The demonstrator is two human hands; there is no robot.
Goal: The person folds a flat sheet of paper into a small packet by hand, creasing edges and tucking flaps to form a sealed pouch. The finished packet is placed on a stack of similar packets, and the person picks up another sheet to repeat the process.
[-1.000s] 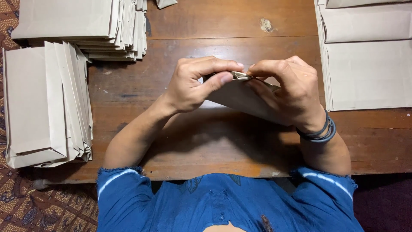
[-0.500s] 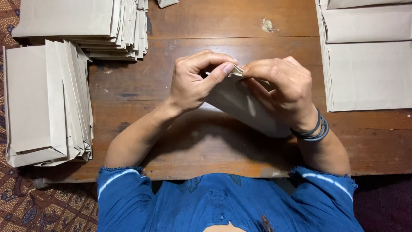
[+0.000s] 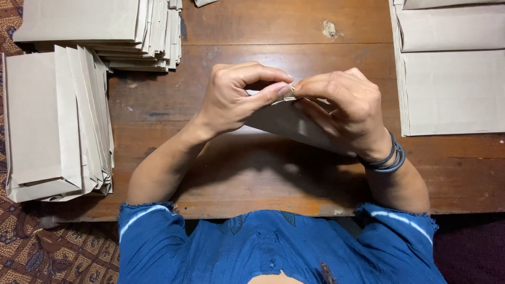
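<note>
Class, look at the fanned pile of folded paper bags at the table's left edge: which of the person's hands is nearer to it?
Left. The left hand pinches the held paper piece at mid-table, apart from the fanned pile; the right hand grips the same piece farther away.

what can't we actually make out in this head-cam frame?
Head view only:
- Small pale bit pinched at the fingertips: too small to identify.
- Folded paper piece: right end hidden under the right hand; left hand hides its top-left part.
- Flat paper sheets: cut off by the right edge.
- Top-left folded paper stack: cut off by the top edge.
</note>
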